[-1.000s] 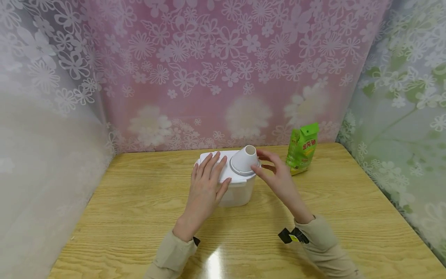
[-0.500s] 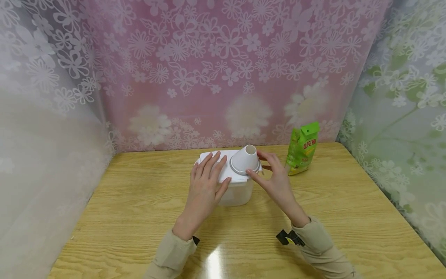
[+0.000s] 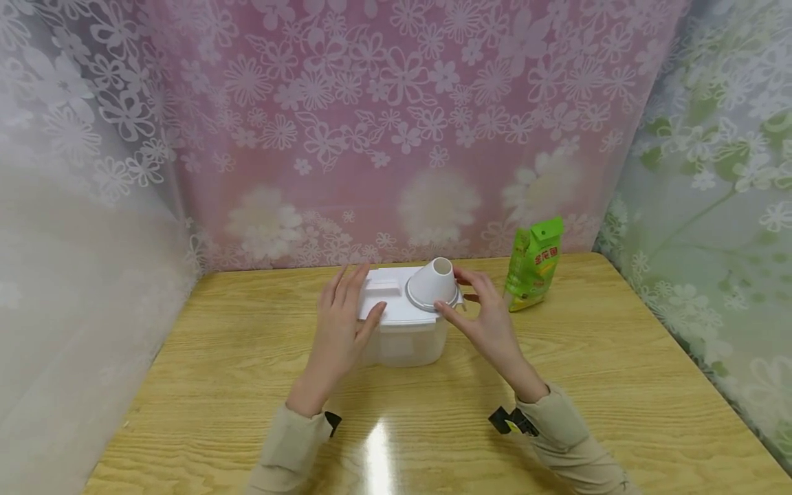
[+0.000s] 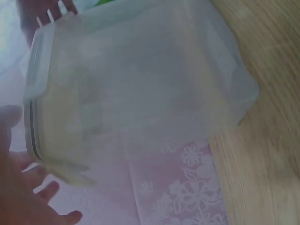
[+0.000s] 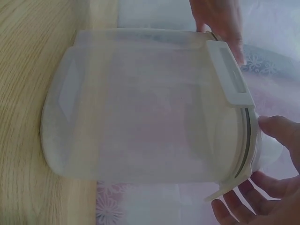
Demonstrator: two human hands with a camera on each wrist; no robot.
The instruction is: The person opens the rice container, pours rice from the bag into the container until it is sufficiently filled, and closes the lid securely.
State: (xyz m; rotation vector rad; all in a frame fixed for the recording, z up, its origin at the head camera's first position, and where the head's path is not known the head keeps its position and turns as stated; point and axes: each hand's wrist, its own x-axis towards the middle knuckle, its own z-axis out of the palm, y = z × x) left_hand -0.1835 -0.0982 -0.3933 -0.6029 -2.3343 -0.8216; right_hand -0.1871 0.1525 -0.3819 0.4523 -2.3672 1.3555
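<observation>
A clear plastic storage container (image 3: 411, 345) stands on the wooden table, topped by a white lid (image 3: 402, 313). A white cone-shaped cup (image 3: 432, 283) sits mouth-side down on the lid's right part, its narrow open end up. My left hand (image 3: 337, 316) is at the lid's left end, fingers loosely extended and thumb near the front edge. My right hand (image 3: 491, 320) holds the lid's right end, thumb by the cup's base and fingers behind. In the right wrist view a side clip (image 5: 229, 187) sticks out from the lid near the fingertips, while the front clip (image 5: 229, 72) lies against the container.
A green printed bag (image 3: 535, 265) stands upright at the back right, just behind my right hand. Pink floral curtain (image 3: 396, 137) hangs along the table's back edge, with pale curtains at both sides. The table (image 3: 247, 385) extends in front of the container.
My left hand has slid left off the lid's top to its left end, uncovering the lid's raised handle. My right thumb has shifted left along the base of the cup.
</observation>
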